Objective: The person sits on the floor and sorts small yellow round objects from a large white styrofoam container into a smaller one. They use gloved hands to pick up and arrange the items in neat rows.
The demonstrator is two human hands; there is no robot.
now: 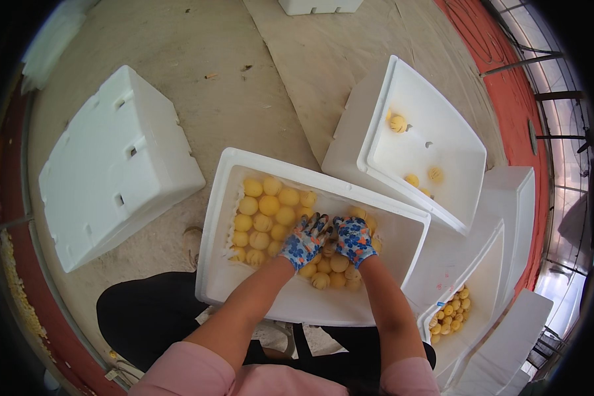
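A white foam box (317, 179) stands before me, with round yellow fruits (269, 205) inside. At its left end the fruits lie in fairly even rows; a looser heap (337, 270) lies nearer to me, right of the middle. My left hand (306, 241), in a blue-flowered glove, reaches down onto the fruits with fingers spread; whether it grips one is hidden. Beside it, my right hand (354, 238), in a matching glove, rests over the heap with its fingers bent down. What lies under its fingers cannot be seen. A few fruits show just past the right hand.
At the upper right a tilted foam box (425, 99) holds several scattered fruits. Another box (495, 257) at the lower right has a pile of them. An overturned-looking foam box (99, 163) sits on the floor at left. One more box (321, 6) is at the top edge.
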